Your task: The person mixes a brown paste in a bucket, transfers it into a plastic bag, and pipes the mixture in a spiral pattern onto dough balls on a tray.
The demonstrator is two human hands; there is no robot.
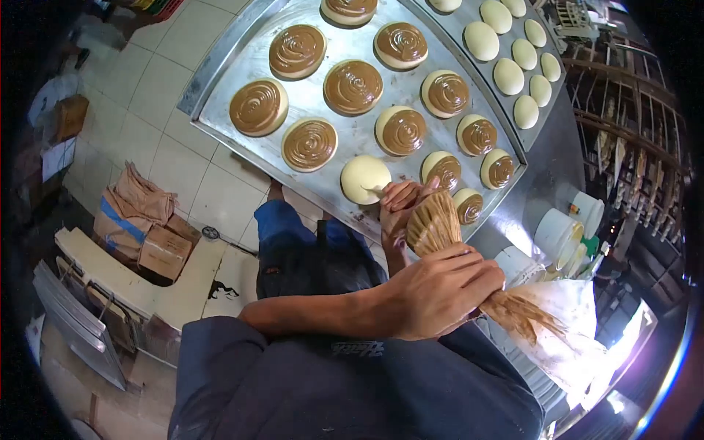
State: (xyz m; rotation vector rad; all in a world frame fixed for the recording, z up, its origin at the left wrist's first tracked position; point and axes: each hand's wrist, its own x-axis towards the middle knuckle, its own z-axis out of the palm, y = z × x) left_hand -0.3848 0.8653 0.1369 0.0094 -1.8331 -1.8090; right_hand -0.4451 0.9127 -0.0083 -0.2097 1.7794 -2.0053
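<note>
My left hand (451,286) reaches across from the left and is wrapped round the gathered upper part of a piping bag (434,226). The bag looks wrinkled and brown, its twisted end sticking out past my hand to the lower right. My right hand (400,207) is closed round the bag's lower end, partly hidden by the bag. The bag's tip is against a plain pale dough round (365,180) at the tray's near edge. Brown cream spirals top the other rounds on this metal tray (220,121), such as a coated round (309,145) beside the plain one.
A second tray (546,121) with several plain dough rounds (481,41) adjoins on the right. White tubs (555,233) and a white plastic bag (561,323) are at right. Cardboard boxes (163,253) sit lower left on the tiled floor (158,158).
</note>
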